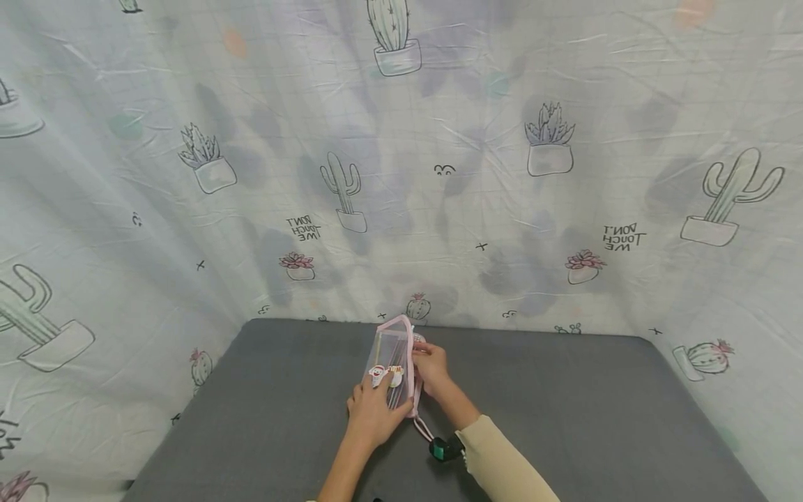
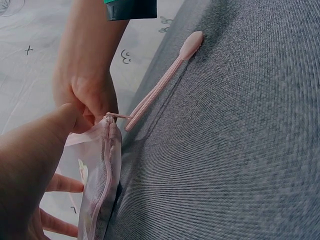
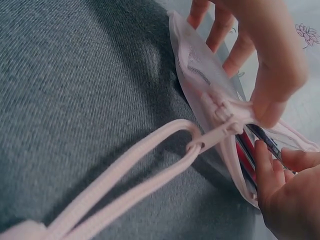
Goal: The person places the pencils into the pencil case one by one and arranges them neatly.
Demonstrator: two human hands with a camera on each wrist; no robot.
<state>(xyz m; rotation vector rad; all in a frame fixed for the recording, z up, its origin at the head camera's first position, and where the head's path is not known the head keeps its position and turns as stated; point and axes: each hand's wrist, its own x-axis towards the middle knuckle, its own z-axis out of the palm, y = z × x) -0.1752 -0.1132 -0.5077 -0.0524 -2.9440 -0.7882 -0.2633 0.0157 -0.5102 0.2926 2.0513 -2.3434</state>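
Observation:
A clear pencil pouch point(image 1: 384, 348) with pink trim and cartoon stickers stands tilted on the grey surface. My left hand point(image 1: 371, 417) grips its near end, thumb at the zipped edge and fingers spread over the stickered face. My right hand point(image 1: 433, 368) is at the pouch's right side, fingers in the zip opening. In the right wrist view, its fingertips pinch a dark pen point(image 3: 266, 140) at the opening, beside a red one point(image 3: 245, 155). A pink zipper pull point(image 3: 215, 140) carries a looped cord point(image 2: 155, 92) that lies out over the surface.
The grey surface point(image 1: 564, 404) extends to both sides and behind the pouch. A cactus-print curtain point(image 1: 439, 209) hangs along its back and sides. A black and green device point(image 1: 444, 450) is worn at the right wrist.

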